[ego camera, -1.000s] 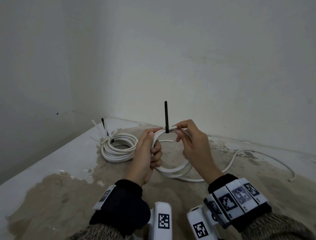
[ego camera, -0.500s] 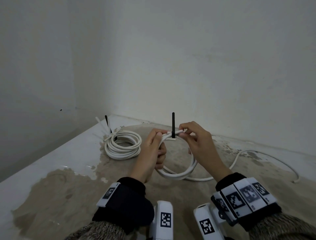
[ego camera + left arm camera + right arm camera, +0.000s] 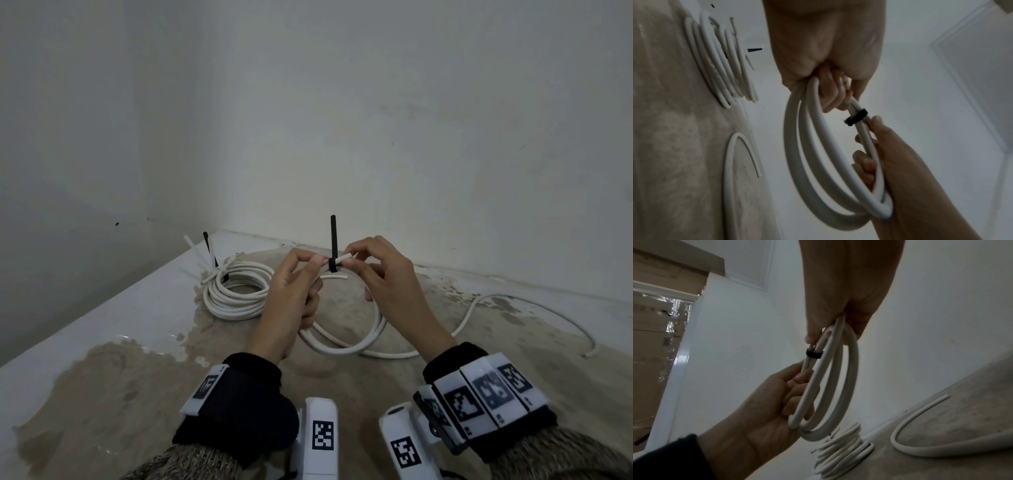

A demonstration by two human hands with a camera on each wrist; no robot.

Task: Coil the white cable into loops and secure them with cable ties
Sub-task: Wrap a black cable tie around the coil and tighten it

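Note:
A small coil of white cable [image 3: 342,346] is held upright above the surface, between both hands. A black cable tie [image 3: 333,240] wraps its top strands, tail pointing straight up. My left hand [image 3: 317,262] pinches the strands just left of the tie, lower fingers curled through the loop. Just right of the tie, my right hand [image 3: 349,262] pinches the same strands. The wrist views show the tie's band [image 3: 856,119] [image 3: 813,354] tight around the coil [image 3: 807,162] [image 3: 838,378].
A larger tied coil [image 3: 239,291] lies at the back left with black and white tie tails sticking up. The cable's loose tail [image 3: 513,298] trails right across the stained surface to its end [image 3: 591,354]. Walls close in behind and left.
Both hands' fingertips have drawn in close to the tie on either side. The left hand has shifted from a full grasp of the coil to a thumb-and-finger pinch near the tie.

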